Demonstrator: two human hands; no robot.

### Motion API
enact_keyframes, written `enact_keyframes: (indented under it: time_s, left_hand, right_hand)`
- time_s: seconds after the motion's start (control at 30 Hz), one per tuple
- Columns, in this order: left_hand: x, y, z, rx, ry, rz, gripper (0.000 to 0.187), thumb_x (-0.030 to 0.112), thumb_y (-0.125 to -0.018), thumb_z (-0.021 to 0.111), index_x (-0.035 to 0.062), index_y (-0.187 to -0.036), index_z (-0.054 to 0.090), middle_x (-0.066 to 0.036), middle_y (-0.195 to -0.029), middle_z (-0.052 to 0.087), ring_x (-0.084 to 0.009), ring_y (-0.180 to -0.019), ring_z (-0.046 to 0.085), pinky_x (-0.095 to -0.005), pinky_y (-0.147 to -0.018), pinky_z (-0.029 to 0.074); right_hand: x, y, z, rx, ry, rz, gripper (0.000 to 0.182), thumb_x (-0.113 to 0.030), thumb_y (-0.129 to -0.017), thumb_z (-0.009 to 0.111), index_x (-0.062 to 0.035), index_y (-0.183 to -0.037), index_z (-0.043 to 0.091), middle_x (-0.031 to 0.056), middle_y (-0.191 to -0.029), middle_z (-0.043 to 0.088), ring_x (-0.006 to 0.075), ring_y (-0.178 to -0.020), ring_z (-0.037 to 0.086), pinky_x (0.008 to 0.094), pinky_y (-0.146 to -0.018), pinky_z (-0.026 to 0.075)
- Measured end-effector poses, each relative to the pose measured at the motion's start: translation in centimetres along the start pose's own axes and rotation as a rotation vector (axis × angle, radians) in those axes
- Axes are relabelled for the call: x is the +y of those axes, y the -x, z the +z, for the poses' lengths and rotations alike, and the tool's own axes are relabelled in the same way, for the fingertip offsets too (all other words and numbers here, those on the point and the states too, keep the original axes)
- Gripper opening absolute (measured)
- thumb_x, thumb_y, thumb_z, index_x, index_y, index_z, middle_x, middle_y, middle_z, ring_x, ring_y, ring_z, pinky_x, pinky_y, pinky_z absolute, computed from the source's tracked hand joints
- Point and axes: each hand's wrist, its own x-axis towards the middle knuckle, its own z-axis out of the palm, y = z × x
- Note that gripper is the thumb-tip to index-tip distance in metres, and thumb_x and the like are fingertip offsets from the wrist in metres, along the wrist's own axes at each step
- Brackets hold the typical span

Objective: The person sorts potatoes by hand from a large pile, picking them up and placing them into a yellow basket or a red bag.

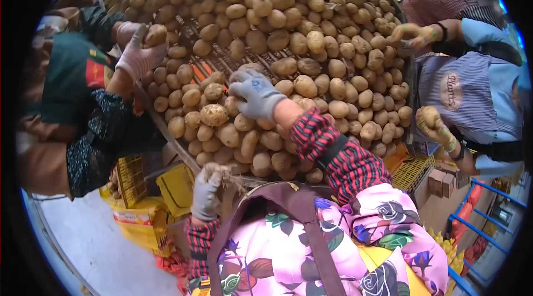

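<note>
Many brown potatoes [338, 88] lie heaped on a large table. My right hand [257, 95], in a grey glove, reaches over the middle of the heap with its fingers curved down among the potatoes; its fingertips are partly hidden. Closer to me, my left hand [206, 191], also gloved in grey, is beside the table's near edge. Its fingers are closed on a bundle of thin, pale, root-like strands [226, 175]. A lumpy, soil-marked potato [214, 114] sits left of my right hand.
At the left, a person in a green apron [69, 79] holds a potato in gloved hands. Another person in a striped apron [463, 88] stands right, a potato in one hand. Yellow crates [176, 187] and a yellow sack [145, 224] are below the table's near side.
</note>
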Motion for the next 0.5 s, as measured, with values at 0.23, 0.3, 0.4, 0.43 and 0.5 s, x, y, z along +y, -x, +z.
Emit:
enact_keyframes:
  time_s: [0.23,0.3,0.4,0.43,0.5]
  left_hand:
    - [-5.1,2.1,7.8,-0.136,0.111,-0.281,0.011,0.01,-0.096,0.065,0.0049,-0.104,0.06,0.0,-0.09,0.061,-0.0084,-0.08,0.058,-0.0236,-0.074,0.049]
    - [-3.8,0.0,9.6,-0.222,0.193,-0.301,0.014,0.01,-0.095,0.066,0.0037,-0.106,0.06,0.0,-0.091,0.062,-0.0084,-0.081,0.058,-0.0241,-0.075,0.05]
    - [-0.9,-4.3,12.6,-0.318,0.196,-0.26,0.016,0.012,-0.097,0.066,0.0038,-0.107,0.058,-0.003,-0.092,0.063,-0.0103,-0.08,0.061,-0.0242,-0.073,0.051]
    - [0.2,-5.6,13.7,-0.408,0.199,-0.219,0.018,0.011,-0.096,0.066,0.0031,-0.109,0.058,-0.003,-0.096,0.064,-0.0115,-0.085,0.062,-0.0244,-0.076,0.051]
    - [1.4,-6.9,16.1,-0.504,0.187,-0.192,0.02,0.01,-0.095,0.067,0.0024,-0.111,0.059,-0.003,-0.1,0.065,-0.0126,-0.09,0.063,-0.0246,-0.079,0.052]
  right_hand:
    - [11.5,19.4,-16.5,0.411,0.645,0.763,0.045,-0.024,-0.078,0.072,-0.0032,-0.117,0.066,0.019,-0.103,0.071,0.0378,-0.103,0.066,0.0456,-0.097,0.05]
    - [13.8,20.0,-17.6,0.341,0.755,0.896,0.043,-0.028,-0.081,0.071,-0.0039,-0.116,0.066,0.0186,-0.101,0.072,0.0388,-0.102,0.066,0.0461,-0.096,0.05]
    - [17.2,19.5,-18.2,0.228,0.68,1.024,0.031,-0.026,-0.086,0.068,-0.0051,-0.109,0.069,0.0176,-0.095,0.073,0.0375,-0.093,0.069,0.0437,-0.087,0.053]
    - [17.0,19.1,-18.5,0.241,0.673,1.021,0.031,-0.026,-0.086,0.068,-0.0051,-0.109,0.069,0.0176,-0.095,0.073,0.0375,-0.093,0.069,0.0437,-0.087,0.053]
    - [14.7,18.5,-19.7,0.341,0.226,0.986,0.021,-0.022,-0.087,0.07,-0.0046,-0.099,0.071,0.0164,-0.085,0.073,0.0292,-0.081,0.071,0.0389,-0.075,0.054]
